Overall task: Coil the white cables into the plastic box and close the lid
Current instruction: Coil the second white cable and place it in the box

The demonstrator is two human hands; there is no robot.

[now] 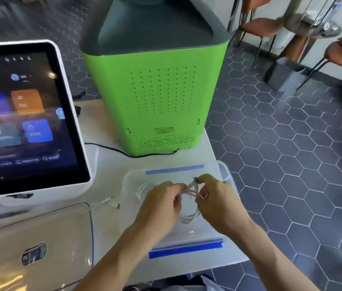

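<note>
both hands work above the clear plastic box [224, 171] on the white table [107, 164]. left hand [161, 204] and right hand [216, 202] each pinch the white cable [189, 217], its loops hanging between them. a second coil [142, 189] lies inside the box. the lid [40, 238] rests to the left.

Two hands work over the table, the left hand [161, 203] and the right hand [216, 203]; three white cables show, one looped between the hands [190, 217], one coiled in the box [145, 189], one lying loose [107, 201]. One clear plastic box [226, 175]; one lid [40, 232]; two blue tape strips, far [174, 169] and near [184, 248]; one touchscreen [23, 114]; one green machine [157, 91]; one black cord [124, 152].
</note>
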